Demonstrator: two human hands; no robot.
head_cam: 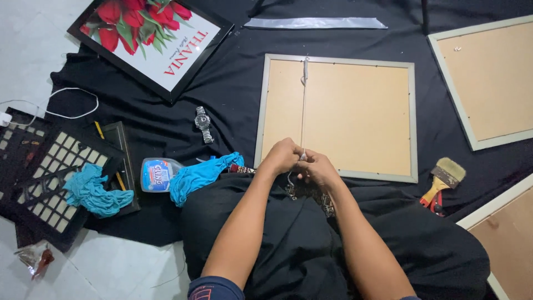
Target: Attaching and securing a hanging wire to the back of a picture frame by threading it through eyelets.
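left hand (283, 156): your fingers closed, pinching thin white hanging cord (303, 105)
right hand (317, 166): closed on same cord, touching left
beyond grip: face-down silver-edged brown-backed picture frame (355, 116)

Both arms bare from upper arm to wrist. Left hand (282, 156) & right hand (316, 166): no rings, no watch, no gloves. Dark navy short sleeve w/ small red marking on left arm. Black loose garment over lap; patterned fabric strip at edge
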